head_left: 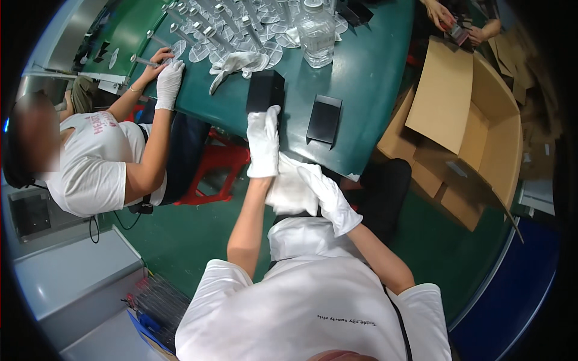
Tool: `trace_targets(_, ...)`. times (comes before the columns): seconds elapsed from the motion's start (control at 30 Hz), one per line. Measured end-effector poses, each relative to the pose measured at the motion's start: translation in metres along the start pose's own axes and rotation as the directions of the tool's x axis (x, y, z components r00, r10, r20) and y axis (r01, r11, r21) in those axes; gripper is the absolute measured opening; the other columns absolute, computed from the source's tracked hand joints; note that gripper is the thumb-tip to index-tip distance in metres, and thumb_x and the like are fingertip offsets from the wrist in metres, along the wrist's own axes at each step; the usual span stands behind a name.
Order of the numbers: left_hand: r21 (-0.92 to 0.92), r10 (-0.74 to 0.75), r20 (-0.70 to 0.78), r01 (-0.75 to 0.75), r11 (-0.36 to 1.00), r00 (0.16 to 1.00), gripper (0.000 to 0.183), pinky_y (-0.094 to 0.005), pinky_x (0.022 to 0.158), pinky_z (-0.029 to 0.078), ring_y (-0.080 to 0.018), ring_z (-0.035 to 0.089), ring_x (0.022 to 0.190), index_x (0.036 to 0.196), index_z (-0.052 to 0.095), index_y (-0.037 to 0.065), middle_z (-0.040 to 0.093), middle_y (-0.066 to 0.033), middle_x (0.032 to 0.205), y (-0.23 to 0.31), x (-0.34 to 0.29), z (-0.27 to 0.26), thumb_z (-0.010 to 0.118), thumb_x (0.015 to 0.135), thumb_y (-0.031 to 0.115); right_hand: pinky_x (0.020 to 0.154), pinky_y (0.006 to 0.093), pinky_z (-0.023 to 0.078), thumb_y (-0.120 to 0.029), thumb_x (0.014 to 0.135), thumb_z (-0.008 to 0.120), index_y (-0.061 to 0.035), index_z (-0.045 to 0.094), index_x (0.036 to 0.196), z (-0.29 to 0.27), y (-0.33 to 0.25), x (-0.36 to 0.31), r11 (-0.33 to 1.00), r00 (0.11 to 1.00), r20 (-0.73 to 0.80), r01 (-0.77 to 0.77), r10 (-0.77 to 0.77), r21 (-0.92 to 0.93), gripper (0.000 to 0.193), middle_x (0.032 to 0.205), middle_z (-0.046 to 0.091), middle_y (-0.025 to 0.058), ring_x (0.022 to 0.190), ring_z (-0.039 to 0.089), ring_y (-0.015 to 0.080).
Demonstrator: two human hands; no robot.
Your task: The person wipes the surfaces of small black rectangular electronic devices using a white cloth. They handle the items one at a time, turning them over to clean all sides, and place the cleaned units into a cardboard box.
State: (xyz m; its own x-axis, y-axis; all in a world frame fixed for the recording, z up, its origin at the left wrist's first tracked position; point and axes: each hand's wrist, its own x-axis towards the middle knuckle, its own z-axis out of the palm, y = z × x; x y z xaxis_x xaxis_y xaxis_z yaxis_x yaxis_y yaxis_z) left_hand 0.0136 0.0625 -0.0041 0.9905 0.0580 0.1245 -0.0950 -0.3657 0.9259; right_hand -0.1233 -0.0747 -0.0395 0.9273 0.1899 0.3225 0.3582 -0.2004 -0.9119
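My left hand (264, 143), in a white glove, grips the near end of a black box (265, 90) at the green table's edge. Its fingers are closed on the box, with the fingertips partly hidden. My right hand (331, 201), gloved too, holds a crumpled white cloth (292, 189) in front of my waist, just below the left wrist. To the right of the box, a black open-sided piece (325, 120) with bent edges lies on the table.
Clear round discs with upright posts (226, 39) crowd the far table (373, 66). Near them are a clear bottle (316, 36) and a white cloth (241, 63). A gloved co-worker (108, 144) sits left. Open cardboard boxes (442, 90) stand right, near another person's hands (442, 15).
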Motion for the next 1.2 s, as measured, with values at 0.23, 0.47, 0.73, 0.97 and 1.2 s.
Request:
trace_targets(0.23, 0.198, 0.206, -0.034, -0.195, 0.961, 0.978, 0.022, -0.0369, 0.087, 0.049, -0.0273, 0.063, 0.096, 0.111, 0.067, -0.001, 0.066, -0.0152, 0.106, -0.008, -0.027, -0.006, 0.058, 0.099, 0.015, 0.098, 0.0366, 0.054, -0.017, 0.099, 0.062, 0.0006, 0.052, 0.137, -0.044, -0.024, -0.022, 0.195, 0.640, 0.167, -0.455, 0.750, 0.869, 0.044, 0.127, 0.063, 0.0115, 0.114, 0.065, 0.0229)
trace_targets(0.47, -0.024, -0.201, 0.326, 0.221, 0.975, 0.924, 0.013, -0.0323, 0.059, 0.050, -0.0164, 0.058, 0.064, 0.100, 0.068, 0.007, 0.066, -0.0071, 0.078, -0.008, -0.075, 0.024, 0.067, 0.088, 0.009, 0.104, 0.0428, 0.051, -0.030, 0.101, 0.060, 0.0000, 0.047, 0.141, -0.120, -0.009, -0.030, 0.369, 0.729, -0.154, -0.143, 0.667, 0.918, 0.052, 0.136, 0.059, 0.0128, 0.121, 0.061, 0.0252)
trace_targets(0.73, 0.315, 0.434, 0.371, -0.551, 0.773, 0.821, 0.011, -0.0388, 0.048, 0.046, -0.0260, 0.059, 0.048, 0.099, 0.064, 0.009, 0.059, -0.0062, 0.057, 0.007, -0.065, 0.066, 0.062, 0.089, 0.013, 0.115, 0.0407, 0.036, -0.026, 0.100, 0.057, 0.0014, 0.055, 0.136, -0.145, -0.018, 0.092, 0.980, 0.973, -0.229, -0.030, -0.017, -0.198, 0.045, 0.145, 0.054, 0.0135, 0.136, 0.048, 0.0257)
trace_targets(0.97, 0.195, 0.254, 0.233, -0.301, 0.934, 0.939, 0.018, -0.0461, 0.060, 0.051, -0.0392, 0.066, 0.069, 0.088, 0.069, 0.005, 0.065, -0.0203, 0.074, -0.025, -0.082, 0.080, 0.064, 0.090, 0.021, 0.111, 0.0464, 0.037, -0.020, 0.089, 0.062, -0.0059, 0.065, 0.121, -0.077, -0.021, 0.092, 0.593, 0.992, 0.051, 0.110, -0.115, -0.798, 0.036, 0.128, 0.063, 0.0124, 0.127, 0.053, 0.0300)
trace_targets(1.2, -0.048, 0.123, 0.267, -0.115, 0.992, 0.956, 0.038, -0.0331, 0.083, 0.049, -0.0190, 0.059, 0.101, 0.125, 0.056, 0.001, 0.061, -0.0099, 0.114, -0.038, -0.056, 0.068, 0.058, 0.098, 0.028, 0.114, 0.0411, 0.036, -0.016, 0.098, 0.053, 0.0021, 0.069, 0.118, -0.057, -0.055, 0.047, 0.895, 0.913, -0.141, -0.330, 0.383, 0.299, 0.031, 0.137, 0.061, 0.0164, 0.127, 0.058, 0.0286)
